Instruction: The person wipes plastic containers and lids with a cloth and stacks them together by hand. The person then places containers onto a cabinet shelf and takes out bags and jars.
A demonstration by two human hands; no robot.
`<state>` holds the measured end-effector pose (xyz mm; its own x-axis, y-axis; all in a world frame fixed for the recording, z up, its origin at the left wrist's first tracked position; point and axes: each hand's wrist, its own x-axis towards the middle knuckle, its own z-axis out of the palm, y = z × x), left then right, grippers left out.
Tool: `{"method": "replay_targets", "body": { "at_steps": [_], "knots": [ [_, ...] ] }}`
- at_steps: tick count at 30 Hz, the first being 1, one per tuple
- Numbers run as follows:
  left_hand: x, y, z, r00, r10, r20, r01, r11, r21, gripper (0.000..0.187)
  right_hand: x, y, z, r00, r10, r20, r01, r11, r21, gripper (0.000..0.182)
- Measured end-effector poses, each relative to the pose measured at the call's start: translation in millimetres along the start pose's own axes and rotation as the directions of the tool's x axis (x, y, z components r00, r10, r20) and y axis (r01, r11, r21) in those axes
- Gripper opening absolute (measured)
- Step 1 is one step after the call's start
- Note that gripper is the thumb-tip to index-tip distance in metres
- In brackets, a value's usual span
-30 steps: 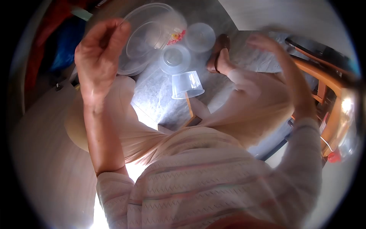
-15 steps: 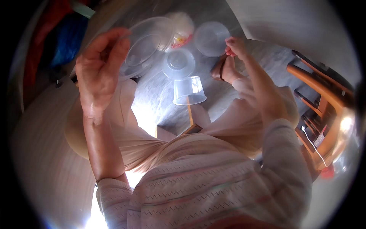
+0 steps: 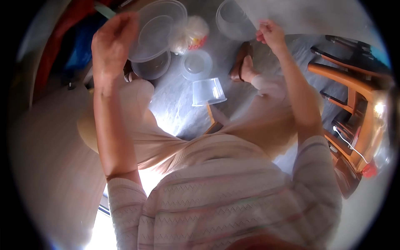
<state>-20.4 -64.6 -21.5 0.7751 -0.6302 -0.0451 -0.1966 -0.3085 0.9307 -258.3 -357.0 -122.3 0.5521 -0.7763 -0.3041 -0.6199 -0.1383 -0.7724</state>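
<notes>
My left hand is raised at the upper left, its fingers pinching the edge of a wide, clear plastic lid. At the upper right, my right hand has its fingers bent closed at the rim of a round, clear plastic container, partly cut off by the top of the view. Behind the lid, a clear bowl shows in part. Between my legs are a round translucent piece and an upside-down clear plastic tub.
A bag with white contents and a red-yellow print lies on the grey floor. Brown wooden furniture with a white cable stands at right. A pale surface fills the upper right; blue plastic is at left.
The container at my right hand has moved up, toward the top edge. The lid in my left hand has risen slightly, and the bowl behind it shows more. The whole view has shifted a little.
</notes>
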Motion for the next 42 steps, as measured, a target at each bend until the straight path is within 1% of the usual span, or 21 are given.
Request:
{"method": "replay_targets", "body": {
  "at_steps": [1, 4, 5, 7, 8, 11, 14, 17, 18, 20, 23, 26, 29, 30, 31, 32, 33, 35, 37, 41, 42],
  "knots": [
    [-1.2, -0.8, -2.8, 1.000, -0.002, 0.015, 0.002, 1.000, 0.002, 0.022, -4.2, 6.9, 3.3, 0.997, -0.063, 0.053, 0.069, 0.988, -0.138, 0.018],
    [-6.1, -4.9, -11.5, 0.999, 0.026, 0.025, -0.027, 0.998, 0.051, 0.023, -22.9, 13.8, 22.4, 0.982, 0.077, 0.173, -0.059, 0.992, -0.108, 0.018],
    [-8.5, -4.3, -14.7, 0.999, 0.003, 0.041, -0.002, 0.999, -0.032, 0.022, -24.8, 19.0, 30.1, 0.970, 0.111, 0.218, -0.096, 0.992, -0.077, 0.018],
    [-11.6, 0.3, -20.2, 0.997, -0.040, 0.073, 0.054, 0.979, -0.196, 0.022, -30.7, 36.0, 51.0, 0.937, 0.162, 0.309, -0.138, 0.985, -0.100, 0.018],
    [-13.4, 1.3, -23.0, 0.997, -0.032, 0.069, 0.045, 0.977, -0.208, 0.022, -33.4, 44.1, 62.5, 0.916, 0.186, 0.355, -0.156, 0.981, -0.113, 0.018],
    [-19.5, 3.8, -27.8, 0.999, -0.020, 0.043, 0.029, 0.975, -0.221, 0.022, -57.4, 52.3, 103.4, 0.856, 0.315, 0.411, -0.284, 0.949, -0.137, 0.017],
    [-24.1, 2.8, -31.1, 1.000, -0.016, 0.022, 0.020, 0.977, -0.213, 0.021, -56.1, 83.9, 147.1, 0.825, 0.309, 0.472, -0.236, 0.949, -0.210, 0.017],
    [-23.0, -7.0, -35.3, 1.000, 0.013, 0.022, -0.007, 0.970, -0.244, 0.021, -55.6, 105.7, 178.6, 0.825, 0.367, 0.430, -0.305, 0.929, -0.207, 0.021],
    [-22.6, -7.4, -36.7, 1.000, 0.018, 0.021, -0.013, 0.970, -0.243, 0.020, -52.5, 106.0, 182.1, 0.827, 0.357, 0.435, -0.204, 0.910, -0.360, 0.024],
    [-22.9, -4.0, -37.6, 1.000, -0.008, -0.004, 0.007, 0.971, -0.240, 0.019, -47.6, 106.6, 185.3, 0.828, 0.336, 0.449, 0.017, 0.785, -0.620, 0.031],
    [-23.3, 5.6, -35.1, 0.995, -0.079, -0.055, 0.063, 0.966, -0.250, 0.019, -43.0, 95.1, 183.6, 0.849, 0.359, 0.388, 0.109, 0.599, -0.793, 0.039],
    [-17.8, 10.1, -36.2, 0.995, -0.093, -0.045, 0.078, 0.960, -0.268, 0.019, -35.0, 83.1, 179.3, 0.770, 0.520, 0.369, -0.095, 0.666, -0.740, 0.035],
    [-12.9, 10.1, -39.1, 0.997, -0.070, -0.025, 0.061, 0.966, -0.252, 0.019, -41.6, 96.1, 188.8, 0.815, 0.447, 0.368, -0.280, 0.861, -0.425, 0.024],
    [-11.4, 10.4, -39.0, 0.998, -0.060, -0.028, 0.052, 0.970, -0.239, 0.020, -39.5, 105.7, 193.3, 0.789, 0.465, 0.403, -0.318, 0.869, -0.379, 0.022],
    [-11.1, 10.9, -38.8, 0.998, -0.049, -0.030, 0.041, 0.973, -0.227, 0.021, -34.7, 115.4, 197.3, 0.762, 0.479, 0.436, -0.357, 0.872, -0.335, 0.020],
    [-11.0, 13.2, -34.1, 0.995, -0.041, -0.093, 0.017, 0.969, -0.246, 0.016, -31.0, 125.6, 199.7, 0.736, 0.490, 0.467, -0.396, 0.871, -0.291, 0.018],
    [-10.8, 17.3, -25.6, 0.987, -0.032, -0.157, -0.011, 0.964, -0.266, 0.011, -32.2, 119.3, 197.7, 0.710, 0.507, 0.489, -0.434, 0.862, -0.263, 0.015],
    [-12.6, 17.4, -23.5, 0.983, -0.028, -0.183, -0.033, 0.946, -0.321, 0.008, -34.1, 107.4, 188.1, 0.662, 0.533, 0.528, -0.506, 0.837, -0.211, 0.011],
    [-12.3, 18.1, -30.1, 0.994, -0.027, -0.104, -0.015, 0.922, -0.388, 0.010, -38.0, 91.1, 171.3, 0.618, 0.536, 0.575, -0.583, 0.803, -0.122, 0.009],
    [-17.1, 21.5, -33.5, 0.993, -0.036, -0.109, -0.007, 0.929, -0.369, 0.011, -33.8, 87.3, 147.5, 0.528, 0.461, 0.713, -0.658, 0.753, 0.000, 0.012],
    [-18.2, 21.4, -33.2, 0.992, -0.029, -0.122, -0.014, 0.939, -0.343, 0.011, -33.2, 84.6, 142.5, 0.529, 0.445, 0.723, -0.668, 0.744, 0.031, 0.013]
  ]
}}
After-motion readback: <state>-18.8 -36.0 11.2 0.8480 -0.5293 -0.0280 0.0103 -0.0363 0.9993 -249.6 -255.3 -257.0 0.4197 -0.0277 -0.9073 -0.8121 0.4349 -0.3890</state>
